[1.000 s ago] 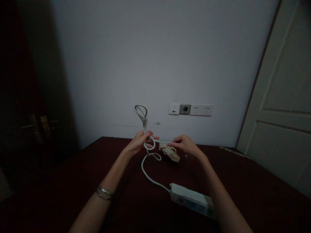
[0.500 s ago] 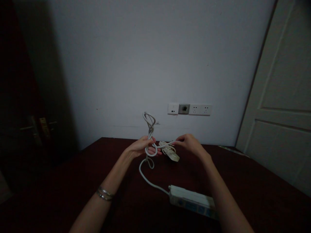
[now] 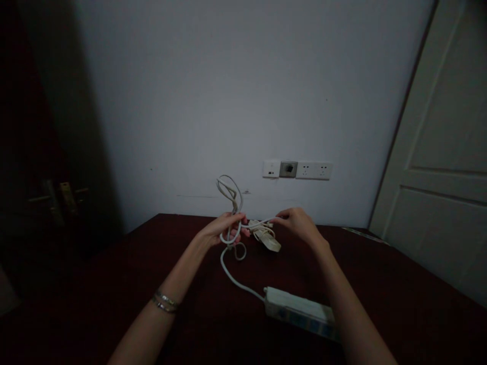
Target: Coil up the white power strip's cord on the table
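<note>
My left hand (image 3: 222, 228) is closed around a bunched white cord (image 3: 229, 195) whose loops stick up above the fingers. My right hand (image 3: 297, 223) pinches a strand of the same cord a short way to the right, pulling it across between the hands. The cord drops from my left hand and runs down to a white power strip (image 3: 299, 313) lying on the dark red surface (image 3: 114, 284), partly behind my right forearm. A second, beige power strip with its cord bundled (image 3: 266, 237) lies just beyond the hands.
A row of wall sockets (image 3: 297, 170) sits low on the grey wall behind the surface. A white door (image 3: 445, 152) stands at the right. A dark door with a brass handle (image 3: 61, 197) is at the left. Thin bracelets circle my left wrist.
The upright loops have shifted and twisted a little above my left hand, whose fingers have closed more around the cord. My right hand has moved slightly left and up with its strand.
</note>
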A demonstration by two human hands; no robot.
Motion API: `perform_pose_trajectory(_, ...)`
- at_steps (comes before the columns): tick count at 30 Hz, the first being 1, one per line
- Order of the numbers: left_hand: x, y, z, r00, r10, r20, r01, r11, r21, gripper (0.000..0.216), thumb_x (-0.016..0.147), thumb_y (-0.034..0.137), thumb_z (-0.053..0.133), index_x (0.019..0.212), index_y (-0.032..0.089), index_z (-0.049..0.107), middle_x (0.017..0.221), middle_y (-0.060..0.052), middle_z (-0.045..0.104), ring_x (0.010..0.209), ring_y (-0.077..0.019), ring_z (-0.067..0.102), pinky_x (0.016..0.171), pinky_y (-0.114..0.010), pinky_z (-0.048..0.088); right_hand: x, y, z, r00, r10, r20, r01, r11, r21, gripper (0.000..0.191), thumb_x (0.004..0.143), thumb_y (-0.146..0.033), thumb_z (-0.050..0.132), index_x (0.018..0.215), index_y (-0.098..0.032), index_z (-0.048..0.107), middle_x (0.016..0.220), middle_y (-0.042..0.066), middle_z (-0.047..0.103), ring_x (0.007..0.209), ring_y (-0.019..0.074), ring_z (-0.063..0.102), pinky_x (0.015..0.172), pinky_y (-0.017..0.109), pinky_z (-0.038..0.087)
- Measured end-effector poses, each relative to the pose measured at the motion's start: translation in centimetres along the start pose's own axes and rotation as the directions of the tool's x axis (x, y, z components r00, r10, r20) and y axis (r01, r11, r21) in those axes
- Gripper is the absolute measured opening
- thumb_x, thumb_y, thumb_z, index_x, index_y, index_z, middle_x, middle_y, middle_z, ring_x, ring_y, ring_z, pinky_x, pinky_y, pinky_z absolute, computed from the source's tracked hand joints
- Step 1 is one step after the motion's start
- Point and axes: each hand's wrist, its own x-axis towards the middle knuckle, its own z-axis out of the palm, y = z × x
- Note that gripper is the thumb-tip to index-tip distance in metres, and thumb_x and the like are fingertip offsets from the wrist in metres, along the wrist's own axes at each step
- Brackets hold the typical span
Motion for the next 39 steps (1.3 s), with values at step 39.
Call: perform_pose_trajectory(39, -1.3, -0.2, 4.4, 0.877, 0.434, 0.209, -0.403, 0.423, 0.812, 0.032, 0.077, 0.012, 0.045, 0.102, 0.021, 0.061, 0.079, -0.004, 0.065, 0.067, -0.0176, 0.059, 0.068, -0.026, 0.043, -1.6, -0.2, -3.3, 0.970, -0.229, 0.081, 0.169, 0.877, 0.450, 0.032, 0.076, -0.044, 0.059, 0.084, -0.016, 0.073, 0.083, 0.006, 0.071, 0.078, 0.0195, 0.062, 0.071, 0.027, 0.045)
